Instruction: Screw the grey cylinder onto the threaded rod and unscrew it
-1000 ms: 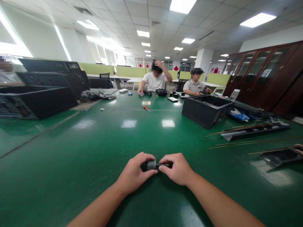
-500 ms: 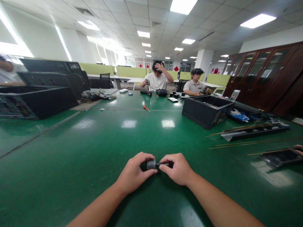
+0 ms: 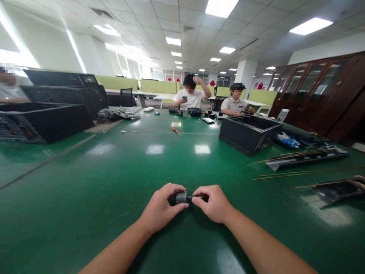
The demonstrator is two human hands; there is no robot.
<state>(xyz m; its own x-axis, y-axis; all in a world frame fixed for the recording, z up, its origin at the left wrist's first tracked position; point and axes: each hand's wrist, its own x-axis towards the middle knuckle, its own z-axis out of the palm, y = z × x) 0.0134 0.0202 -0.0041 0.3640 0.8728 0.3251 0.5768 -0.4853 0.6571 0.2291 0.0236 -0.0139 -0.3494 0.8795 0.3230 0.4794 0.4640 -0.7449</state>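
Observation:
Low over the green table, straight in front of me, is a dark grey cylinder with a thin shaft, which looks like a hole saw. The thumb and fingers of my left hand curl around its wide end from the left. On the other side, my right hand pinches the shaft between thumb and forefinger. The tail of the shaft pokes out behind those fingertips. The far face of the cylinder is hidden in my left hand.
An orange screwdriver lies farther up the table. Black computer cases stand at right and left. Thin brass-coloured rods lie at right, near another person's hand. Two people sit across the table.
My hands and the hole saw have barely moved, shifting very slightly left. Across the table, a person's raised hand has moved to the side of the head, and a phone shows more plainly.

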